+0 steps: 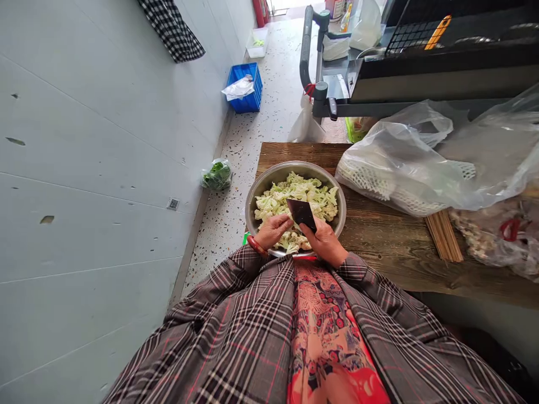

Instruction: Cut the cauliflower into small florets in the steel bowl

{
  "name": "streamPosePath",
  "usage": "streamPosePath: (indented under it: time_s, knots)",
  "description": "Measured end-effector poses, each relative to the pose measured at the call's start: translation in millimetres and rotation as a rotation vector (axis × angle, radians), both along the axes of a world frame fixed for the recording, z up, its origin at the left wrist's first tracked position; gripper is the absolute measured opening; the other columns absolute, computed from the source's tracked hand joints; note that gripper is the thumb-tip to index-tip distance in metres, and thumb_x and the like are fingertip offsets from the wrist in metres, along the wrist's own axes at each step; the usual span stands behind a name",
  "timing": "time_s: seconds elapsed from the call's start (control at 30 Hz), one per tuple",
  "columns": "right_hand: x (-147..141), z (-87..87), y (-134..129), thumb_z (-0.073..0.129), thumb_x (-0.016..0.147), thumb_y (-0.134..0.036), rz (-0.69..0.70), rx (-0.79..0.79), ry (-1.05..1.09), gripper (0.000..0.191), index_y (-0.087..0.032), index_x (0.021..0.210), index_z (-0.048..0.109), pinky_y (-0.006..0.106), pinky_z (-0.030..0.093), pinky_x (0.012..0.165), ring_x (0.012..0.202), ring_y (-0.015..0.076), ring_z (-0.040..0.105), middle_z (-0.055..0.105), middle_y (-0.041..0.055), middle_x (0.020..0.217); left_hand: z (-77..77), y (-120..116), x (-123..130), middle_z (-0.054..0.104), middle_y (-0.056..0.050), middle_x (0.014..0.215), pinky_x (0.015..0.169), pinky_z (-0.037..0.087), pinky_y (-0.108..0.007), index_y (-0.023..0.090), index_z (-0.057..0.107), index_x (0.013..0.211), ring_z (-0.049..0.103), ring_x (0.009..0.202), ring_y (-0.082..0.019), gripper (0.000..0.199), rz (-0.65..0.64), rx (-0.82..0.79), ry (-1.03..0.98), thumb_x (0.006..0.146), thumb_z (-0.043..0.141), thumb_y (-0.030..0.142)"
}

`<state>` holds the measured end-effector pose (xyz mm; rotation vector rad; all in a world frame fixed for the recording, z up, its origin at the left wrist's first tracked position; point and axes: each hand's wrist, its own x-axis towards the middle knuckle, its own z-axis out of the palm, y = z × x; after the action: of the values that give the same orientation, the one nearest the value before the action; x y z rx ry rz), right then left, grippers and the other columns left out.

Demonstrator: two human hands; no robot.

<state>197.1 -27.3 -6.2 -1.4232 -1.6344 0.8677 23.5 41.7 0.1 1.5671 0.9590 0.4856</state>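
Note:
A wide steel bowl full of cut cauliflower stands on the wooden table, close against my body. Over its near half, my right hand is closed around a cleaver. The cleaver's dark, flat, rectangular blade points up and to the left, and its handle is hidden in my grip. Just left of the blade is my left hand, with a reddish bangle at the wrist. Its fingers are pinched together above the florets, and whatever they hold is too small to make out.
Clear plastic bags with white foam netting cover the table's right side, beside a bundle of wooden sticks. A dark metal rack stands behind. On the floor at left are bagged greens and a blue crate, along the wall.

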Motion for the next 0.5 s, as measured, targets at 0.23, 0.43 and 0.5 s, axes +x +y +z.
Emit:
streamPosePath:
  time_s: [0.23,0.43,0.5]
  knots:
    - [-6.4,-2.6,-6.1,0.037,0.096,-0.042,-0.166,0.049,-0.066,0.03,-0.019,0.092,0.056,0.032,0.044,0.072,0.078,0.0206,0.057,0.061,0.0071,0.083,-8.0,-11.0,10.3,0.061,-0.011,0.111,0.084,0.048,-0.032,0.016,0.055,0.123,0.057,0.096,-0.021,0.055,0.121,0.018,-0.08,0.078,0.066,0.046]
    - [-5.1,-5.4,-10.6,0.038,0.096,-0.045,-0.195,0.029,-0.096,0.032,-0.02,0.09,0.056,0.032,0.044,0.069,0.074,0.0208,0.056,0.061,0.0066,0.08,-9.2,-23.8,10.9,0.055,-0.015,0.116,0.097,0.043,-0.046,0.016,0.052,0.119,0.051,0.111,-0.029,0.062,0.133,0.487,0.213,0.067,0.076,0.041]
    - [-5.2,-5.0,-11.7,0.038,0.096,-0.044,-0.183,0.013,-0.093,0.031,-0.019,0.088,0.056,0.032,0.043,0.068,0.073,0.0205,0.057,0.061,0.0063,0.079,-10.2,-26.3,11.3,0.056,-0.015,0.113,0.095,0.044,-0.046,0.015,0.052,0.118,0.053,0.109,-0.029,0.055,0.142,0.559,0.267,0.073,0.07,0.041]
